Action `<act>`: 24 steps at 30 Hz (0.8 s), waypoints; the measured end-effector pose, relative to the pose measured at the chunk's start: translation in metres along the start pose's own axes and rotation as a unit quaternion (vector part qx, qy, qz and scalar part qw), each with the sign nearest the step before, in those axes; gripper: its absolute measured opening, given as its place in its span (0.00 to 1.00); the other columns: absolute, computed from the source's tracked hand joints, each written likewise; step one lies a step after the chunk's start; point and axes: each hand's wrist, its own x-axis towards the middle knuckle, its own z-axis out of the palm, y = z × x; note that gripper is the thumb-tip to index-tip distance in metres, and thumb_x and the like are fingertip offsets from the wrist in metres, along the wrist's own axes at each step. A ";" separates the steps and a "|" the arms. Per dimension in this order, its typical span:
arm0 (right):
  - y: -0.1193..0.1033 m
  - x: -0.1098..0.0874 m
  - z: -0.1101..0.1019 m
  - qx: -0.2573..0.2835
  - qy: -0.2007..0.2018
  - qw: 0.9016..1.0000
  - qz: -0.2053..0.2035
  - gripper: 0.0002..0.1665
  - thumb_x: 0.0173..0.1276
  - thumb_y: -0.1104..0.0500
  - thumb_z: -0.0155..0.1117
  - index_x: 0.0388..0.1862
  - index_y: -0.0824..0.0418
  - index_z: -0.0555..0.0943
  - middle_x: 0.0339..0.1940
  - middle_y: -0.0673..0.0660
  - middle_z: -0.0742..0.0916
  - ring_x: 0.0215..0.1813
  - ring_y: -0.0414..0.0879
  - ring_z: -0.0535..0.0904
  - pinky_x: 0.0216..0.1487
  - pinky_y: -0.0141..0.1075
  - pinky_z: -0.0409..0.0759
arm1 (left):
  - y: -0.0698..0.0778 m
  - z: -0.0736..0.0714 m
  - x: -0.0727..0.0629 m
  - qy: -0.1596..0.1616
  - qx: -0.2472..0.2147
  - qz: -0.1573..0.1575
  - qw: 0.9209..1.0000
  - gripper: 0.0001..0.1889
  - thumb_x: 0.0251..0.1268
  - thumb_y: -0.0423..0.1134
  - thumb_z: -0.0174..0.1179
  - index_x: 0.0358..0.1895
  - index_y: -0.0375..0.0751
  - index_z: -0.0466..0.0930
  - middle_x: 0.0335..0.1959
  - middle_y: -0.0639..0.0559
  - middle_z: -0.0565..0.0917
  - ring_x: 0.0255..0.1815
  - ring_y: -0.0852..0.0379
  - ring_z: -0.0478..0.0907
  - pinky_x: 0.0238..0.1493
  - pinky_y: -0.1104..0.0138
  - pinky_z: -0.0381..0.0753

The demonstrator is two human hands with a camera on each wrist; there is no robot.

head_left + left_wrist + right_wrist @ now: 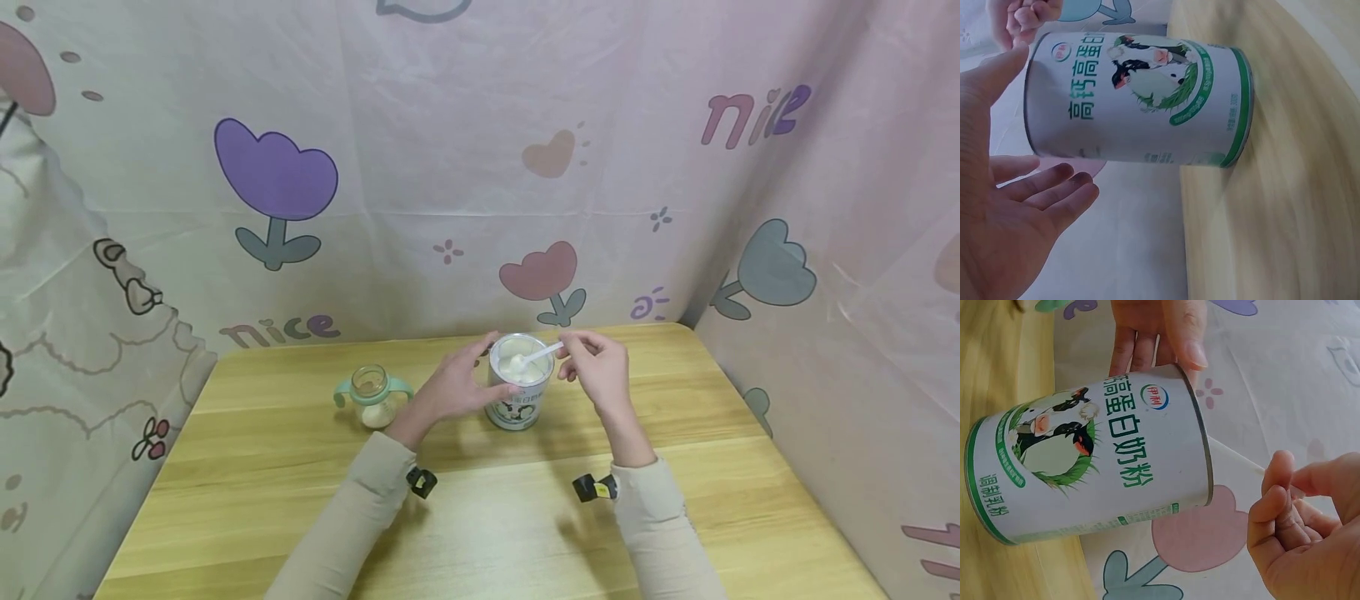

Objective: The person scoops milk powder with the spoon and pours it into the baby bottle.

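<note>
A white milk powder can (516,408) with green trim and a cow picture stands upright and uncovered on the table, pale powder inside. My left hand (459,383) spreads beside it, thumb near the rim at the front and fingers at the far side; the left wrist view shows those fingers (1063,194) fairly straight. My right hand (600,367) pinches the handle of a white scoop (542,352) over the can's mouth. Powder appears in the scoop's bowl, at the can's opening. In the right wrist view the can (1160,444) hides the bowl, leaving only the handle showing.
A baby bottle (372,400) with green handles stands uncapped to the left of the can, some pale powder at its bottom. The wooden table (495,517) meets a printed cloth backdrop (420,167) behind and at both sides.
</note>
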 end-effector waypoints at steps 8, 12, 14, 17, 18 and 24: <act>-0.005 0.001 0.001 0.049 0.007 0.999 0.019 0.14 0.77 0.61 0.66 0.50 0.73 0.86 0.24 0.49 0.89 0.20 0.39 0.82 0.27 0.30 0.84 | -0.005 -0.017 -0.005 0.019 0.020 0.001 1.000 0.44 0.64 0.60 0.72 0.77 0.40 0.70 0.75 0.42 0.76 0.72 0.38 0.76 0.71 0.44 0.79; -0.009 0.002 0.006 0.077 0.004 0.997 0.007 0.11 0.77 0.62 0.66 0.46 0.71 0.86 0.24 0.51 0.90 0.20 0.39 0.84 0.27 0.30 0.84 | -0.007 -0.028 -0.010 0.031 0.022 -0.002 0.999 0.40 0.65 0.57 0.73 0.75 0.40 0.73 0.73 0.42 0.78 0.72 0.37 0.77 0.71 0.44 0.79; -0.011 0.002 0.009 0.093 0.001 0.996 0.004 0.09 0.77 0.63 0.65 0.45 0.70 0.86 0.24 0.52 0.90 0.20 0.39 0.84 0.26 0.29 0.84 | -0.009 -0.032 -0.012 0.042 0.020 -0.001 0.999 0.39 0.65 0.56 0.73 0.75 0.41 0.74 0.73 0.42 0.78 0.72 0.38 0.77 0.71 0.45 0.78; -0.013 0.003 0.013 0.112 -0.005 0.994 -0.002 0.09 0.77 0.64 0.65 0.44 0.72 0.85 0.24 0.53 0.90 0.20 0.40 0.84 0.26 0.29 0.84 | -0.013 -0.037 -0.015 0.059 0.022 0.007 0.998 0.38 0.65 0.55 0.73 0.74 0.41 0.74 0.74 0.43 0.78 0.73 0.40 0.77 0.72 0.45 0.78; -0.013 0.003 0.015 0.115 -0.007 0.993 -0.003 0.09 0.77 0.64 0.65 0.44 0.72 0.85 0.23 0.52 0.89 0.20 0.40 0.84 0.26 0.28 0.84 | -0.014 -0.039 -0.016 0.064 0.024 0.007 0.998 0.38 0.66 0.55 0.73 0.74 0.41 0.74 0.74 0.44 0.78 0.73 0.40 0.76 0.73 0.46 0.77; -0.013 0.001 0.029 0.120 -0.026 0.992 -0.005 0.11 0.77 0.64 0.64 0.45 0.73 0.85 0.23 0.51 0.89 0.20 0.40 0.84 0.26 0.28 0.84 | -0.015 -0.052 -0.026 0.073 0.033 -0.016 0.997 0.38 0.67 0.55 0.72 0.76 0.42 0.73 0.74 0.44 0.78 0.76 0.41 0.73 0.76 0.44 0.74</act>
